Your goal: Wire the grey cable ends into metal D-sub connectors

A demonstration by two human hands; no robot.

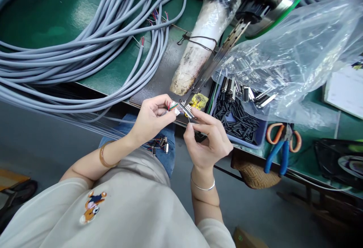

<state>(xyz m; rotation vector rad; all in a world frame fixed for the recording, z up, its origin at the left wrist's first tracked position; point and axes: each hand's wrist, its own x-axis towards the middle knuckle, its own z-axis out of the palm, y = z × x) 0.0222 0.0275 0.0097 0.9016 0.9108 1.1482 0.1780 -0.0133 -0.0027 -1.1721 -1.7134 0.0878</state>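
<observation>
My left hand (pixel 157 115) is closed in a pinch round the stripped end of a cable, where thin coloured wires (pixel 172 107) and a white piece show between the fingertips. Just right of these is a metal multi-pin connector (pixel 186 109), tilted, its row of pins facing me. My right hand (pixel 207 136) has its index finger against the connector's right end. Its thumb and another finger pinch what looks like a thin wire (pixel 189 120) below the pins. Whether any wire touches a pin is too small to tell.
Grey cables (pixel 113 39) sprawl over the green table (pixel 42 32). A wrapped white tube (pixel 195 47) and a perforated metal rod (pixel 231 39) slant down behind my hands. On the right are a blue tray (pixel 259 138) of black sleeves, bagged connectors (pixel 249 66) and cutters (pixel 280 145). Wired connectors (pixel 161 144) lie on my lap.
</observation>
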